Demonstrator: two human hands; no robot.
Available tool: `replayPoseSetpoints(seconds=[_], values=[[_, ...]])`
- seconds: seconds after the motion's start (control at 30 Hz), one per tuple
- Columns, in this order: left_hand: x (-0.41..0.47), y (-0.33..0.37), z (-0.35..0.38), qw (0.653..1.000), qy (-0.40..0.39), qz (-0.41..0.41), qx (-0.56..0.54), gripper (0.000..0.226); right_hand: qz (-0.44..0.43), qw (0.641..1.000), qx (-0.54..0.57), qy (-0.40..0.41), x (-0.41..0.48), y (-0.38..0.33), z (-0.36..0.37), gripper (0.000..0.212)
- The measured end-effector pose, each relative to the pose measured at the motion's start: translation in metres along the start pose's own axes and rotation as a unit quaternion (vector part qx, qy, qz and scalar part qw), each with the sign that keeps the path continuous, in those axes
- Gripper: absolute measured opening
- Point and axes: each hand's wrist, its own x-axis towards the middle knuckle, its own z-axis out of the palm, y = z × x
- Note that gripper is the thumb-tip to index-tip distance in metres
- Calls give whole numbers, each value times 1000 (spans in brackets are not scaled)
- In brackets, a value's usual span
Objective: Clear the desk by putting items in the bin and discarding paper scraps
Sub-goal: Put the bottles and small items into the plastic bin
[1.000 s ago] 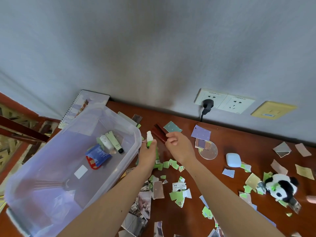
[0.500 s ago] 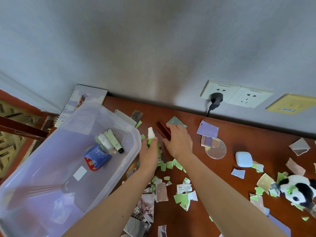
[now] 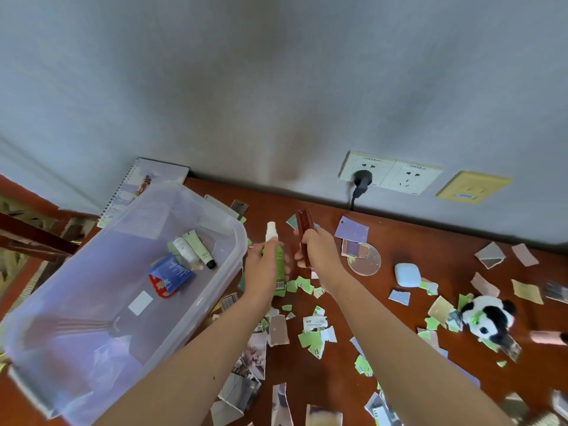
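Partly hidden in the left hand [image 3: 266,265]: green spray bottle [image 3: 278,259], white cap up. Closed in the right hand [image 3: 318,252]: dark red comb [image 3: 304,229]. Bin [image 3: 236,241] just left of both, above the scrap-strewn worktop [image 3: 399,235].

a desk [image 3: 399,241] runs along a wall, with a bin [image 3: 76,333] on its left part. inside the bin, tubes [image 3: 193,247] lie toward the far side and a packet [image 3: 169,275] sits just in front of them. a notebook [image 3: 138,186] leans on the wall behind the bin. just right of the bin, the left hand [image 3: 264,265] holds a bottle [image 3: 276,256] and the right hand [image 3: 319,256] holds a comb [image 3: 305,229], side by side above the desk. paper scraps [image 3: 310,336] lie around and in front of both hands. a disc [image 3: 365,262], a case [image 3: 407,274] and a toy panda [image 3: 488,318] follow to the right. wall sockets [image 3: 390,176] sit behind.
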Motion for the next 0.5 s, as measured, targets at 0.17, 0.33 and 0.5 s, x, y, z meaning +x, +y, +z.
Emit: replayPoseSetpoints(seconds=[0.17, 0.33, 0.5], values=[[-42, 17, -12, 999, -19, 42, -24, 33, -13, 990, 131, -57, -53, -14, -8, 27], [-80, 35, -39, 993, 1, 96, -67, 35, -41, 985, 135, -98, -94, -21, 11, 29], [-99, 45, -79, 983, 31, 115, -138, 37, -48, 984, 93, -147, -119, -27, 52, 27]])
